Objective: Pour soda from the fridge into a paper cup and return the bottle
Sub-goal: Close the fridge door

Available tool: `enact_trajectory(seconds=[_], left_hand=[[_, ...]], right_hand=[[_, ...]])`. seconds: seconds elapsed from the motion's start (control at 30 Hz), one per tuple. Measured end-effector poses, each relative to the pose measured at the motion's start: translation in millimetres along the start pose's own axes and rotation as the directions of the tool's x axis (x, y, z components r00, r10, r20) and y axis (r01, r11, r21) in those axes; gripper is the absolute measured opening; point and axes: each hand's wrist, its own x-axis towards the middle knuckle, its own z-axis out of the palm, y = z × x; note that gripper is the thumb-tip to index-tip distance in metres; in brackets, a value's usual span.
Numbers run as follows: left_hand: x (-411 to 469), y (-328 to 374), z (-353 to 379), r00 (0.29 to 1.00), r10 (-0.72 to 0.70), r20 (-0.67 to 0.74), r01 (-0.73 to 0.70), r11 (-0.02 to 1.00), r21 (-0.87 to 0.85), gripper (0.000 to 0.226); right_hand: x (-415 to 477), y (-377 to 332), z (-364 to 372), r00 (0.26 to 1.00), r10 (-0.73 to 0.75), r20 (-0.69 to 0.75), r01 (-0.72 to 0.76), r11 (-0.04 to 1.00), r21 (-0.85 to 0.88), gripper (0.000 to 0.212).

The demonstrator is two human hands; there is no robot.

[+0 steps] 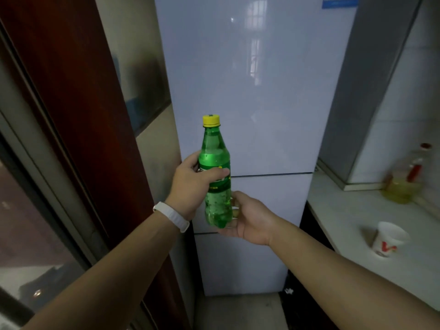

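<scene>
A green soda bottle (215, 160) with a yellow cap stands upright in front of the white fridge (250, 91), whose doors are closed. My left hand (190, 184) is wrapped around the bottle's label at mid-height. My right hand (247, 217) cups the bottle's base from below and the right, fingers behind it. A white paper cup (388, 239) with a red mark stands on the counter at the right, apart from both hands.
The pale counter (357, 217) runs along the right, with a blurred oil bottle (407, 177) at its back by the tiled wall. A dark red wooden door frame (78, 115) and a glass panel stand at the left. Floor shows below the fridge.
</scene>
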Motion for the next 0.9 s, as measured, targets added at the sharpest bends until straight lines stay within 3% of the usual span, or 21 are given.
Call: enact_trajectory(seconds=[0.43,0.73,0.9], left_hand=[[-20,-35,83,0.949,-0.083,0.304,0.076,0.996,0.038,0.035],[18,-58,177,0.873,-0.147,0.465,0.117,0.989,0.093,0.058],[34,-70,238,0.867,-0.152,0.475,0.105,0.987,0.124,0.066]], right_hand=[[-51,22,-88,0.978,-0.003,-0.207,0.024,0.995,0.099,0.038],[-67,-15,-181,0.964,-0.032,-0.265,0.064,0.991,0.113,0.043],[-71,-36,-234,0.948,-0.075,-0.310,0.127,0.980,0.152,0.042]])
